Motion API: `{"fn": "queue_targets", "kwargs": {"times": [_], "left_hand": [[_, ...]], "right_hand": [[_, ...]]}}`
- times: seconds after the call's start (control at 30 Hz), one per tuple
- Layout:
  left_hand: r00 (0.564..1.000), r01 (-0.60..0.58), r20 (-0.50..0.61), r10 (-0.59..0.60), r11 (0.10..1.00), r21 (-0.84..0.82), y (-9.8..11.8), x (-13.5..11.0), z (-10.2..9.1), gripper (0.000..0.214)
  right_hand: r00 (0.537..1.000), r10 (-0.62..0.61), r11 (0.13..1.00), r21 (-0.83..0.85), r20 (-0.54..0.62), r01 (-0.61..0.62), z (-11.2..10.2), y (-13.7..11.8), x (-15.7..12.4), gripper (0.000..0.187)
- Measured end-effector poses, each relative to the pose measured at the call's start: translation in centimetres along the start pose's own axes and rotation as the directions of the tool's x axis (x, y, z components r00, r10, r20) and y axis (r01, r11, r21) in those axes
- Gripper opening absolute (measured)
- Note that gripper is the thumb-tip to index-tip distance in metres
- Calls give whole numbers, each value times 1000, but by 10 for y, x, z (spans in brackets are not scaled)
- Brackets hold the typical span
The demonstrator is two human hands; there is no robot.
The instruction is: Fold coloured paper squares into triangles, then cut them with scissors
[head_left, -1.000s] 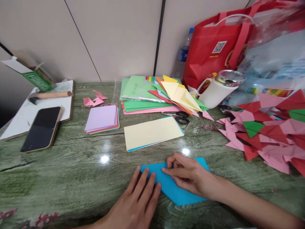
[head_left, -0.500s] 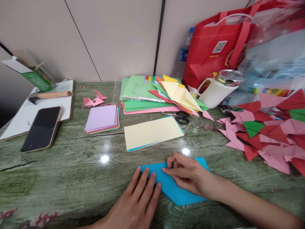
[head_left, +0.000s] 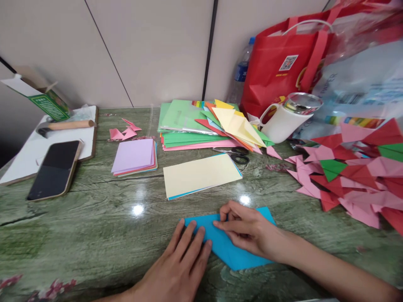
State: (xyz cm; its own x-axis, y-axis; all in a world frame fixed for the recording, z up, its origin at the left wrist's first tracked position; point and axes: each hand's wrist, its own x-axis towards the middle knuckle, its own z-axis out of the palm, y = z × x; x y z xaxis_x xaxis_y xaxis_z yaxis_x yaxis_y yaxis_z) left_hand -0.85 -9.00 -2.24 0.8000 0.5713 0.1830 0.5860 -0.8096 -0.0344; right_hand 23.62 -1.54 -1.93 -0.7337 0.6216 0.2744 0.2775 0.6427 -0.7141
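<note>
A folded sheet of blue paper (head_left: pixel 233 254) lies flat on the table in front of me. Spread fingers of my left hand (head_left: pixel 176 260) rest on its left end, pressing it down. My right hand (head_left: pixel 247 228) is over the middle of the same sheet, its fingers curled together in a pinch at the paper; exactly what the fingertips grip is partly hidden by the hand. Just beyond, a cream paper rectangle (head_left: pixel 201 174) lies on top of some blue sheets. Black-handled scissors (head_left: pixel 239 156) lie behind its right end.
Right of me is a pile of folded pink, red and green papers (head_left: pixel 349 172). Behind stand a white mug (head_left: pixel 278 123), a red bag (head_left: pixel 283 63) and a bottle (head_left: pixel 242 71). Coloured paper packs (head_left: pixel 182 117), small squares (head_left: pixel 134 155), a phone (head_left: pixel 55 170) and a hammer (head_left: pixel 69 124) lie further off.
Almost nothing differs. My left hand has slid very slightly to the left and down; the right hand holds its place on the blue paper. The view has shifted a little.
</note>
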Motion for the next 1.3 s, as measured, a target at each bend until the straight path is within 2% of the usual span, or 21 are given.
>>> {"fn": "queue_targets", "kwargs": {"times": [0.2, 0.33, 0.57, 0.73, 0.87, 0.93, 1.07, 1.17, 1.3], "left_hand": [[993, 115, -8, -115, 993, 28, 0, -1, 3, 60], [996, 78, -62, -71, 990, 114, -5, 4, -4, 47], [993, 80, -90, -70, 991, 111, -8, 4, -7, 51], [1000, 28, -10, -27, 993, 112, -10, 3, -7, 56], [998, 34, 50, -39, 995, 97, -8, 4, -8, 86], [992, 46, 113, -51, 998, 49, -7, 5, -11, 99], [972, 50, 232, -23, 993, -111, -5, 9, -20, 107], [959, 43, 285, 2, 987, -152, -4, 13, -25, 114], [944, 40, 331, 8, 990, -137, -2, 19, -29, 116]], "right_hand": [[999, -35, 999, -20, -15, 35, 0, 1, 0, 28], [1000, -16, 999, -48, -5, 16, 1, 3, -1, 28], [999, -38, 998, -54, 26, 39, 0, 3, 0, 28], [999, -32, 995, -91, 38, 36, -2, 1, 0, 28], [992, -65, 981, -177, 112, 84, -5, -4, 1, 28], [983, -69, 963, -247, 169, 110, -6, -7, 1, 29], [976, -71, 935, -327, 207, 138, -8, -11, 3, 29], [984, -40, 946, -309, 171, 93, -6, -16, 4, 22], [992, 85, 933, -357, 89, -48, 3, -28, 4, 21]]}}
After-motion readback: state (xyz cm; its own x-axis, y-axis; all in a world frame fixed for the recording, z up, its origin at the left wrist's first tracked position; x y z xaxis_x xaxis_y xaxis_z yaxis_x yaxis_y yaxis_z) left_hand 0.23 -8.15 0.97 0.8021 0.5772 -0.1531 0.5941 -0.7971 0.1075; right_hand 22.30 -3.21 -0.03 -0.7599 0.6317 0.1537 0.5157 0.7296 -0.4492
